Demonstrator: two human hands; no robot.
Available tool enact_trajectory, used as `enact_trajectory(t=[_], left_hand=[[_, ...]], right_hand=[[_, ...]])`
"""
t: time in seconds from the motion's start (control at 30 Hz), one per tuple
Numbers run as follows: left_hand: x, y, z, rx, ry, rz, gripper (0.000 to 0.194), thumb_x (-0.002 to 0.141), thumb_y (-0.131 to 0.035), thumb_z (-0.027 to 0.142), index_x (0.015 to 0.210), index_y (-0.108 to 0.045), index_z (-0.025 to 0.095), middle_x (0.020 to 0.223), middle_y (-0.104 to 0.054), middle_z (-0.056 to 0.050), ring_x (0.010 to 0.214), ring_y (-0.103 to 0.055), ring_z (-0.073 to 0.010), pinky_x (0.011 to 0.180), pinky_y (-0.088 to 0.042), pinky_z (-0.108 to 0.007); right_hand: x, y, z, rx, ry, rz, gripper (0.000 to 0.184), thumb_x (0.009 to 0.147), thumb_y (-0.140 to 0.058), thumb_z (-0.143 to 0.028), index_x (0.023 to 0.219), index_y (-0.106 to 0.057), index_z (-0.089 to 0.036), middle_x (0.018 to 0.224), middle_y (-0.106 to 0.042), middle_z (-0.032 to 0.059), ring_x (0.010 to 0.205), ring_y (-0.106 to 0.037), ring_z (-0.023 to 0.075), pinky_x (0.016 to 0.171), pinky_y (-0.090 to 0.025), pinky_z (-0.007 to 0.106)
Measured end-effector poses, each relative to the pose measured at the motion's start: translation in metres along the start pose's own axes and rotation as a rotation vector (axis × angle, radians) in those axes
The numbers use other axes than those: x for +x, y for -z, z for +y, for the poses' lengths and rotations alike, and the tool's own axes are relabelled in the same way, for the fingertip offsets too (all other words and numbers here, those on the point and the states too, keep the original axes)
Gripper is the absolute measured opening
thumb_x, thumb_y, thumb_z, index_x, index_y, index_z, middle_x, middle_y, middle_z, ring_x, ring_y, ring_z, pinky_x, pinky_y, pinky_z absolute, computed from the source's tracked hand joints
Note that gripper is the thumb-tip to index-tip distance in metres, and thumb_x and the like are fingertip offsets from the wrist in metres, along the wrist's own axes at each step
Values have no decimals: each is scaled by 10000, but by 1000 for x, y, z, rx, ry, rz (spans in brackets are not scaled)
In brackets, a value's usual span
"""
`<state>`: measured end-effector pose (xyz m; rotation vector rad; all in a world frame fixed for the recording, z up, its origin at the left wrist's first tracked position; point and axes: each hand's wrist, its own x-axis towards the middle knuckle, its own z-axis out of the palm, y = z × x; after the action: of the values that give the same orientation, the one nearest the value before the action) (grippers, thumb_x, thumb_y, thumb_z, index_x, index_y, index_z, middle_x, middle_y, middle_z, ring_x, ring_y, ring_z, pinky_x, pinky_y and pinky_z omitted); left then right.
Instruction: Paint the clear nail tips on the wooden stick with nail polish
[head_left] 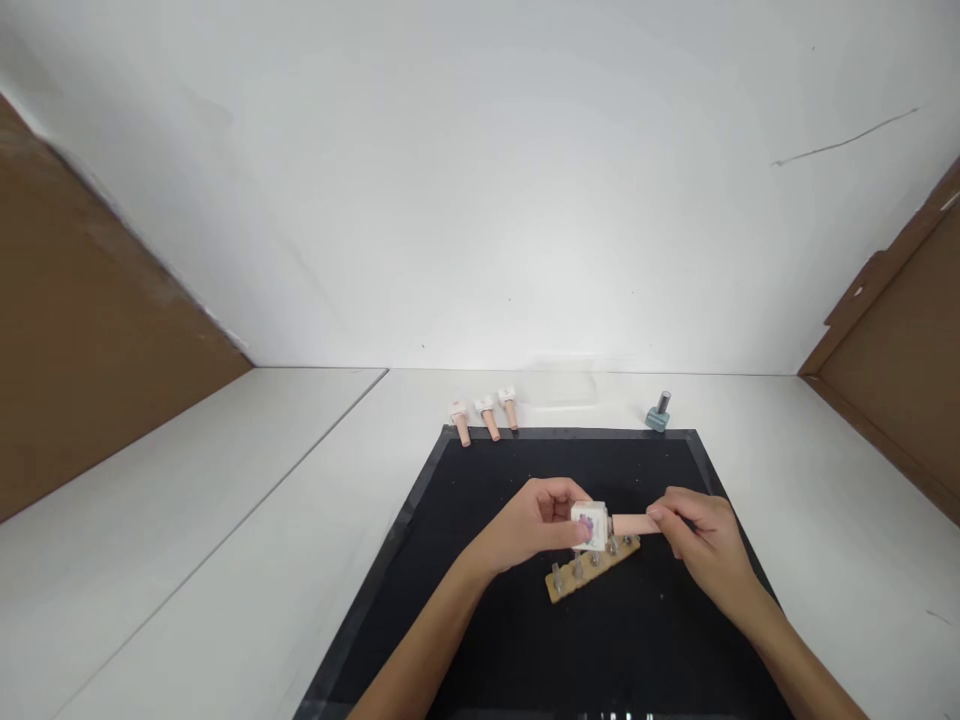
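Note:
My left hand (547, 520) grips the square white body of a nail polish bottle (591, 526) with a purple print on its front. The bottle lies sideways in the air over the black mat. The fingers of my right hand (697, 535) pinch the far end of its long pink cap (632, 524). A short stretch of neck shows between body and cap; whether they are still joined I cannot tell. Just below the bottle is a tan strip (592, 575) bearing several small clear upright pieces, partly hidden by the bottle and my left hand.
Three more white bottles with pink caps lie at the mat's far left edge, one being a nail polish bottle (487, 417). A grey-green bottle (658, 413) stands tilted at the far right. Behind the black mat (495, 640) lies a clear flat piece (559, 388). Brown cardboard panels flank the white table.

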<state>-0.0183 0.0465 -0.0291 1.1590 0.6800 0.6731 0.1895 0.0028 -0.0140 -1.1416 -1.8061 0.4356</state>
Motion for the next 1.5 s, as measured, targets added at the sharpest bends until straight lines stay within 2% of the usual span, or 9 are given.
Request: enact_trajectory(t=[0.33, 0.57, 0.7, 0.8, 0.93, 1.07, 1.27, 1.37, 1.5], left_hand=[[1, 2, 1, -49, -10, 55, 436, 482, -866, 422, 699, -657, 106, 584, -645, 8, 532, -553, -86, 543, -425, -201], [3, -1, -1, -56, -2, 30, 443, 483, -864, 431, 696, -650, 107, 591, -649, 1, 525, -559, -91, 535, -432, -208], [3, -1, -1, -25, -14, 38, 440, 478, -866, 424, 693, -635, 117, 585, -626, 16, 540, -550, -95, 562, -437, -220], [2, 0, -2, 31, -28, 10, 408, 505, -859, 394, 707, -626, 128, 602, -614, 18, 567, -554, -109, 587, -441, -237], [1, -1, -2, 172, -96, -33, 309, 564, -831, 285, 737, -626, 133, 697, -616, -2, 667, -565, -134, 655, -445, -258], [-1, -5, 1, 378, -195, 11, 258, 578, -810, 212, 749, -628, 147, 759, -580, 1, 722, -550, -144, 676, -428, -259], [0, -7, -2, 482, -236, 75, 196, 590, -760, 184, 715, -614, 143, 707, -590, 0, 665, -543, -135, 619, -413, -247], [2, -4, -6, 290, -130, 57, 285, 592, -776, 328, 675, -579, 140, 614, -588, 10, 564, -520, -108, 543, -402, -225], [4, 0, -5, 163, -33, 107, 443, 512, -815, 483, 633, -566, 137, 535, -566, 31, 465, -481, -73, 469, -385, -196]], right_hand=[[2, 3, 2, 103, 133, 5, 82, 842, -628, -189, 795, -695, -193, 683, -619, 29, 606, -615, 160, 521, -497, 240], [-1, 1, 5, 129, 195, -22, 307, 838, -530, -40, 727, -735, -240, 825, -717, 48, 684, -690, 170, 544, -547, 246], [-2, 1, 5, 132, 111, -17, 163, 802, -621, -112, 742, -733, -215, 776, -742, 55, 663, -698, 188, 564, -555, 257], [-2, 0, 5, 136, -46, -101, 128, 826, -590, -199, 770, -703, -177, 613, -678, 24, 491, -621, 150, 452, -478, 226], [-3, -5, 8, 102, -210, -197, 359, 887, -435, -286, 550, -512, -189, 406, -397, -60, 341, -376, 91, 367, -290, 221], [-2, -10, 14, 60, -268, -185, 437, 915, -367, -326, 501, -267, -226, 427, -219, -80, 371, -245, 80, 370, -198, 233], [-1, -10, 12, 30, -262, -181, 428, 921, -369, -319, 541, -190, -230, 500, -170, -77, 419, -204, 83, 395, -178, 241], [-2, -5, 5, 42, -200, -198, 378, 913, -419, -313, 552, -384, -208, 514, -329, -57, 441, -356, 103, 427, -293, 228], [-1, 1, -1, 38, 25, -256, 181, 937, -456, -234, 878, -623, -199, 764, -597, 43, 654, -591, 165, 574, -474, 252]])
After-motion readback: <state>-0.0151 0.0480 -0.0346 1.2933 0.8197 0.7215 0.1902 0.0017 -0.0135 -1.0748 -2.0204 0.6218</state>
